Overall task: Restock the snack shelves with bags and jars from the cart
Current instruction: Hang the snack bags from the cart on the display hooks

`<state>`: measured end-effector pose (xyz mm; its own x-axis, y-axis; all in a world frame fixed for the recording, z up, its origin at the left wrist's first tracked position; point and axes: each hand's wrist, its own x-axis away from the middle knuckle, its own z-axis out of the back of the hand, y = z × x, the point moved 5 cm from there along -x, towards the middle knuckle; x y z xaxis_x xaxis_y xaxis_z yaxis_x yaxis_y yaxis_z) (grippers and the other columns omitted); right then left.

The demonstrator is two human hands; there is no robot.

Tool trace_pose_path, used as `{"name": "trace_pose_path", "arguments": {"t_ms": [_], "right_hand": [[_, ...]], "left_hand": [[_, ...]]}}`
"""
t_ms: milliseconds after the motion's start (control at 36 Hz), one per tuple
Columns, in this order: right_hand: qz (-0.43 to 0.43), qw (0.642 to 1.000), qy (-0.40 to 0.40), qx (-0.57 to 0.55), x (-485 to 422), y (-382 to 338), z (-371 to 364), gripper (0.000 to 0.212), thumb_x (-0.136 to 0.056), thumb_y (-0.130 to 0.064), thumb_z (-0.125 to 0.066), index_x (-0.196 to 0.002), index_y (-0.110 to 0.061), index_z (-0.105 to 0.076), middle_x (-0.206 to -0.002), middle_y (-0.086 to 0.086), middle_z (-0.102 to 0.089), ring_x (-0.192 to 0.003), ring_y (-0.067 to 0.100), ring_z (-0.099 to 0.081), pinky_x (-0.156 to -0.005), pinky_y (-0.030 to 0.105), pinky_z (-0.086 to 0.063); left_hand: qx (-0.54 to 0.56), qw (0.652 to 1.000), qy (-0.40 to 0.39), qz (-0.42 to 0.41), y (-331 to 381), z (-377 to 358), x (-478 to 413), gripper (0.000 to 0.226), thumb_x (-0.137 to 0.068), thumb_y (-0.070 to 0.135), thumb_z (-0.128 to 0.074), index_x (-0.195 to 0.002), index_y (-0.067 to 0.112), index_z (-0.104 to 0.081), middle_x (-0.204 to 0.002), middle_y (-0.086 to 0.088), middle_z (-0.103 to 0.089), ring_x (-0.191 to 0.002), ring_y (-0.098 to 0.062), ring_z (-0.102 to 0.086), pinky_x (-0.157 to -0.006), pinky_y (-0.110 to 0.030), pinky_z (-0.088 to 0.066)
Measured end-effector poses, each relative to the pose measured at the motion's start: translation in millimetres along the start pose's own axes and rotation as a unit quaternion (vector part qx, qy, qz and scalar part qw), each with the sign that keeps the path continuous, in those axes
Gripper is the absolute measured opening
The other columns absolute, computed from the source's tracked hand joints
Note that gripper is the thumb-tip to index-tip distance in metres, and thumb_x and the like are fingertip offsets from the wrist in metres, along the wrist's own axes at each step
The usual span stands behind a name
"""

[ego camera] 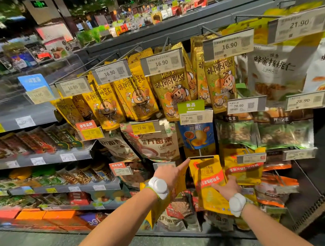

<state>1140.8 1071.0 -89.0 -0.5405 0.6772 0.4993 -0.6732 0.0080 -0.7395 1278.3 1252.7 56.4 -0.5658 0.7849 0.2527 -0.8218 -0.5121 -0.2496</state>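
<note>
My left hand [171, 172] reaches toward the hanging snack display, its index finger stretched out to the end of a peg's price holder [201, 157]. The other fingers curl round a tilted yellow bag [159, 212] that shows beneath my wrist. My right hand [227, 190] lies with straight fingers on the front of another yellow bag with a red band [207, 179]. That bag's top edge sits just under the same peg. No cart or jars are in view.
Rows of pegs carry yellow nut bags [135, 98], white bags [272, 70], green bags [284, 134] and chestnut bags [159, 142], each behind a price tag. Flat shelves [46, 158] with packets and orange boxes [30, 216] run to the left. Grey floor lies below.
</note>
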Motion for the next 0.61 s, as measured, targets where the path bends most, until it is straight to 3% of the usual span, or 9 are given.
{"name": "trace_pose_path", "arguments": {"t_ms": [83, 194, 278, 333, 389, 444, 500, 528, 611], "right_hand": [[-0.011, 0.999, 0.011, 0.036, 2.4, 4.1, 0.2, 0.1, -0.08, -0.042, -0.08, -0.152, -0.007, -0.019, -0.152, 0.018, -0.038, -0.143, 0.039, -0.029, -0.116, 0.049, -0.029], [-0.012, 0.998, -0.049, 0.048, 12.5, 17.2, -4.7, 0.078, -0.089, -0.04, -0.072, -0.147, -0.007, -0.033, -0.137, 0.015, -0.055, -0.129, 0.032, -0.05, -0.097, 0.034, -0.044], [0.001, 0.995, -0.084, 0.061, 23.5, 24.8, -6.3, 0.06, -0.092, -0.047, -0.065, -0.139, -0.013, -0.048, -0.126, 0.006, -0.061, -0.117, 0.025, -0.059, -0.082, 0.027, -0.043], [-0.002, 0.994, -0.093, 0.058, 27.9, 34.2, -5.7, 0.061, -0.092, -0.05, -0.064, -0.138, -0.012, -0.051, -0.105, 0.0, -0.062, -0.092, 0.016, -0.061, -0.068, 0.024, -0.042], [0.006, 0.993, -0.111, 0.038, 28.5, 44.6, -6.0, 0.074, -0.086, -0.059, -0.066, -0.139, -0.01, -0.047, -0.078, -0.011, -0.043, -0.065, 0.003, -0.042, -0.052, 0.016, -0.03], [0.003, 0.991, -0.134, 0.008, 43.7, 47.4, 2.6, 0.079, -0.079, -0.066, -0.068, -0.133, -0.014, -0.043, -0.076, -0.013, -0.036, -0.063, 0.001, -0.035, -0.047, 0.014, -0.03], [-0.022, 0.979, -0.19, -0.068, 55.9, 54.3, 8.3, 0.058, -0.089, -0.048, -0.068, -0.132, -0.019, -0.041, -0.089, -0.006, -0.053, -0.075, 0.01, -0.05, -0.053, 0.017, -0.043], [-0.032, 0.971, -0.209, -0.109, 62.4, 56.8, 13.4, 0.056, -0.091, -0.042, -0.069, -0.133, -0.019, -0.042, -0.105, -0.002, -0.06, -0.09, 0.017, -0.056, -0.064, 0.024, -0.05], [-0.048, 0.952, -0.225, -0.203, 55.1, 83.7, 27.8, 0.101, -0.064, -0.059, -0.088, -0.145, -0.022, -0.041, -0.135, -0.001, -0.061, -0.121, 0.026, -0.059, -0.104, 0.055, -0.046]], "left_hand": [[0.023, 1.0, -0.019, 0.004, 5.0, -5.1, 13.4, 0.1, -0.094, 0.0, -0.048, -0.155, 0.038, 0.021, -0.075, -0.01, -0.053, -0.061, -0.029, -0.053, -0.054, -0.037, -0.041], [0.043, 0.997, -0.062, 0.003, 15.6, -32.0, 26.4, 0.11, -0.09, 0.008, -0.063, -0.156, 0.038, 0.021, -0.1, -0.019, -0.068, -0.082, -0.036, -0.067, -0.063, -0.038, -0.044], [0.107, 0.99, -0.083, 0.023, 26.5, -55.1, 25.2, 0.103, -0.097, 0.023, -0.063, -0.154, 0.044, 0.021, -0.121, -0.022, -0.066, -0.101, -0.039, -0.067, -0.075, -0.042, -0.049], [0.174, 0.98, -0.085, 0.042, 38.3, -63.5, 25.3, 0.096, -0.099, 0.033, -0.059, -0.155, 0.044, 0.019, -0.123, -0.022, -0.064, -0.106, -0.04, -0.066, -0.083, -0.045, -0.051], [0.257, 0.961, -0.084, 0.064, 50.5, -72.3, 23.2, 0.096, -0.097, 0.04, -0.061, -0.157, 0.041, 0.013, -0.125, -0.021, -0.064, -0.109, -0.04, -0.065, -0.089, -0.047, -0.054], [0.352, 0.928, -0.083, 0.094, 64.5, -76.1, 21.6, 0.095, -0.092, 0.045, -0.065, -0.159, 0.035, 0.002, -0.131, -0.017, -0.063, -0.116, -0.037, -0.062, -0.097, -0.046, -0.051], [0.456, 0.88, -0.06, 0.117, 79.6, -77.5, 16.5, 0.089, -0.088, 0.046, -0.07, -0.158, 0.026, -0.018, -0.138, -0.013, -0.059, -0.124, -0.032, -0.058, -0.104, -0.043, -0.047], [0.503, 0.853, -0.049, 0.126, 88.2, -73.1, 16.0, 0.084, -0.088, 0.044, -0.072, -0.154, 0.021, -0.027, -0.139, -0.01, -0.058, -0.125, -0.03, -0.056, -0.105, -0.041, -0.046], [0.599, 0.787, -0.038, 0.142, 111.3, -65.3, 9.6, 0.063, -0.089, 0.033, -0.074, -0.14, 0.017, -0.041, -0.128, 0.0, -0.059, -0.115, -0.019, -0.058, -0.099, -0.032, -0.047]]}}
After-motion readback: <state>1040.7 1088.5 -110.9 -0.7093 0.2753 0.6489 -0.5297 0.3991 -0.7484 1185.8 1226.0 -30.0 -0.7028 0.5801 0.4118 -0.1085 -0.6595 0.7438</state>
